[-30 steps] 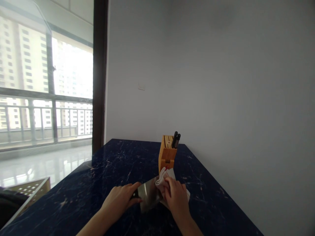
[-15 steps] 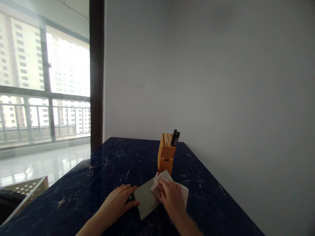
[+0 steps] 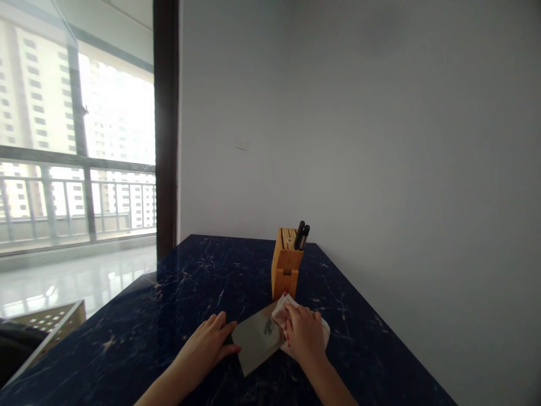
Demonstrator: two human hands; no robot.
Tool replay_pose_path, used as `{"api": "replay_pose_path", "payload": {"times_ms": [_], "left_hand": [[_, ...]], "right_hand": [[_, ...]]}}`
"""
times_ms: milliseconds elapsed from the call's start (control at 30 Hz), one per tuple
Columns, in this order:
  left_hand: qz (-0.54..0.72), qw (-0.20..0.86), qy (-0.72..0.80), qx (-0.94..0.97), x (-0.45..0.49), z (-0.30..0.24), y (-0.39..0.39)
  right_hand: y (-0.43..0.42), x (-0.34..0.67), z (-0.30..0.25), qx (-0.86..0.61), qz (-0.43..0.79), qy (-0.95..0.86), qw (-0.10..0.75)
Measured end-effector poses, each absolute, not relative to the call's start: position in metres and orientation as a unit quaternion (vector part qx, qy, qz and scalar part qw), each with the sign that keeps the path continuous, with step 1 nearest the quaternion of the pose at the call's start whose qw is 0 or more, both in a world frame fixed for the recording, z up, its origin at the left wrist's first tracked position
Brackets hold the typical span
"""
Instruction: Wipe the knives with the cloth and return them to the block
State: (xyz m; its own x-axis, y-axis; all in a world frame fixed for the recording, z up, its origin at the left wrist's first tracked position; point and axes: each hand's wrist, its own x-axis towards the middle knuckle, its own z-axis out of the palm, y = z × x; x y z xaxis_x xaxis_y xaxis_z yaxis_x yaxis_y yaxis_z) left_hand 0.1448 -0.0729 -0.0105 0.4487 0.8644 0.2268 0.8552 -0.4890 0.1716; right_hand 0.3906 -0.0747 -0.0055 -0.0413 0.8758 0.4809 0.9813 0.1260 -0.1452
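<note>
A cleaver (image 3: 257,341) lies over the dark tabletop, its broad grey blade pointing right. My left hand (image 3: 206,344) is closed around its handle, which the fingers mostly hide. In my right hand (image 3: 306,331) is a bunched white cloth (image 3: 280,312), pressed against the blade's far right end. Part of the cloth trails out to the right, under the hand. Just beyond the blade stands a wooden knife block (image 3: 287,273) with two black-handled tools (image 3: 301,235) in its right slots.
The dark blue marbled table (image 3: 220,270) runs to a grey wall (image 3: 359,141) behind and at the right. At lower left stands a beige perforated crate (image 3: 63,324) with something black in it. Glass doors (image 3: 80,158) are on the left.
My right hand and the cloth have slid right along the blade, uncovering more of it and a dark smudge or reflection. The left hand keeps its hold.
</note>
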Motion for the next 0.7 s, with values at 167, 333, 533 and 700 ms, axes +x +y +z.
{"api": "replay_pose_path", "payload": {"times_ms": [167,333,533,700], "left_hand": [[0.175,0.028,0.501,0.847,0.142,-0.010,-0.074],[0.173,0.016,0.499,0.849,0.140,-0.005,-0.076],[0.140,-0.004,0.549,0.824,0.126,-0.005,-0.080],[0.117,-0.010,0.530,0.840,0.126,-0.011,-0.081]], "right_hand": [[-0.088,0.372,-0.006,-0.598,-0.086,-0.756,0.251],[-0.091,0.365,-0.005,-0.584,-0.064,-0.771,0.245],[-0.079,0.380,-0.004,-0.634,-0.083,-0.738,0.215],[-0.087,0.372,-0.002,-0.599,-0.073,-0.762,0.235]]}}
